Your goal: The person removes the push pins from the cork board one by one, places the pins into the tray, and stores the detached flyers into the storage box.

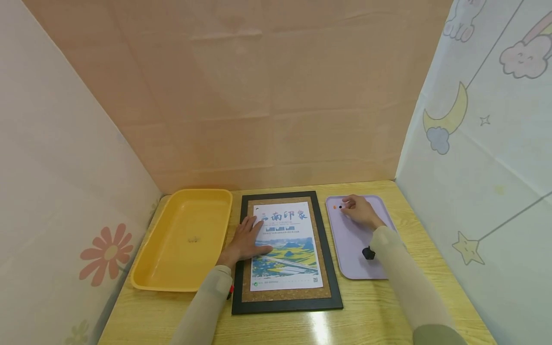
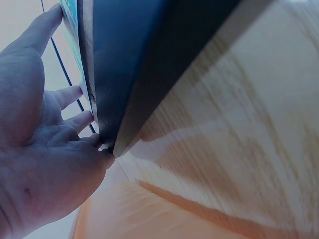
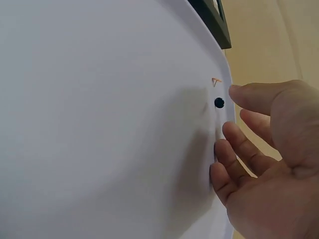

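Note:
A printed sheet (image 1: 284,227) with a landscape picture lies on a black-framed cork board (image 1: 327,268). My left hand (image 1: 246,239) rests on the sheet's left side, fingers spread, the palm over the frame's left edge. A small white pin (image 1: 257,209) is at the sheet's upper left corner, and a green pin (image 1: 256,284) at its lower left. Over the far edge of the lilac tray (image 1: 353,261), my right hand (image 1: 361,212) has its fingers loosely bent, with thumb and fingers apart. Close to its fingertips are a small round black piece (image 3: 219,102) and a small orange piece (image 3: 216,81).
To the left of the board stands a shallow yellow tray (image 1: 172,258) with a small dark mark near its middle. Everything lies on a wood-grain table (image 1: 297,328). A tan backdrop rises behind it, and pale printed panels close in both sides.

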`<state>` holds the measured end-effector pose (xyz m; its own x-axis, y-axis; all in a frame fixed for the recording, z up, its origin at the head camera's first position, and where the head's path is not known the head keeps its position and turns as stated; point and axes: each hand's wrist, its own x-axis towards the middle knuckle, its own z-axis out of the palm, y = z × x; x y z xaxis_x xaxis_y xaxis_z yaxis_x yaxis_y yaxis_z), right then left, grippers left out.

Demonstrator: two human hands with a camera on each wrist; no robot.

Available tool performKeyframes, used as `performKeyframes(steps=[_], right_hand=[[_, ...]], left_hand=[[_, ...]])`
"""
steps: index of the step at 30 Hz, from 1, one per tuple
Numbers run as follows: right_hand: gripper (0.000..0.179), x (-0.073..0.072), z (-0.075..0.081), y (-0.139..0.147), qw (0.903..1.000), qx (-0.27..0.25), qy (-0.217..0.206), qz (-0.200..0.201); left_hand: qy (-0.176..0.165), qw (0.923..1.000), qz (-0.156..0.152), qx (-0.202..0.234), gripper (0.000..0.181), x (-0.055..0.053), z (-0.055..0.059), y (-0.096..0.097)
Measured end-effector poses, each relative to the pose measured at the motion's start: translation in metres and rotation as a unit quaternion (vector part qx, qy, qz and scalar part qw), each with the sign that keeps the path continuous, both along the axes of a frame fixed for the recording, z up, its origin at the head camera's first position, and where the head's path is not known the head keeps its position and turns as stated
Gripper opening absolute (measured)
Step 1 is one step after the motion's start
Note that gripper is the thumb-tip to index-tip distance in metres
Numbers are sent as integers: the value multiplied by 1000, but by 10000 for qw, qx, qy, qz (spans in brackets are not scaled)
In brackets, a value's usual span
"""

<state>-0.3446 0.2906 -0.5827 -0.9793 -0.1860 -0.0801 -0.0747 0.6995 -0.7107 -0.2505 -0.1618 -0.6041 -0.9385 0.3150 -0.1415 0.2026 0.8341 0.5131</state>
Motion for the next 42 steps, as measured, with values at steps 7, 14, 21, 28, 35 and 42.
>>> performKeyframes(steps=[7,14,21,28,35,42], right_hand=[[49,13,7,-1,9998,-170,60,0],[54,31,19,-19,9982,-225,510,222],[50,51,29,-46,9936,-202,873,681],[50,74,38,-73,9888,-367,809,1200],[46,92,41,-99,9817,-221,834,1700],[38,109,46,-127,9672,-87,1056,2310]], left_hand=[[89,9999,-6,-67,112,-1,-2,0],[79,9998,-28,-173,113,-1,-1,-1],[61,9999,-24,-116,112,-3,-3,-2],[102,9998,-47,-187,110,-3,-3,-2],[78,9997,-38,-237,110,-5,-4,-2],[124,9997,-68,-213,96,-6,-4,-3]])
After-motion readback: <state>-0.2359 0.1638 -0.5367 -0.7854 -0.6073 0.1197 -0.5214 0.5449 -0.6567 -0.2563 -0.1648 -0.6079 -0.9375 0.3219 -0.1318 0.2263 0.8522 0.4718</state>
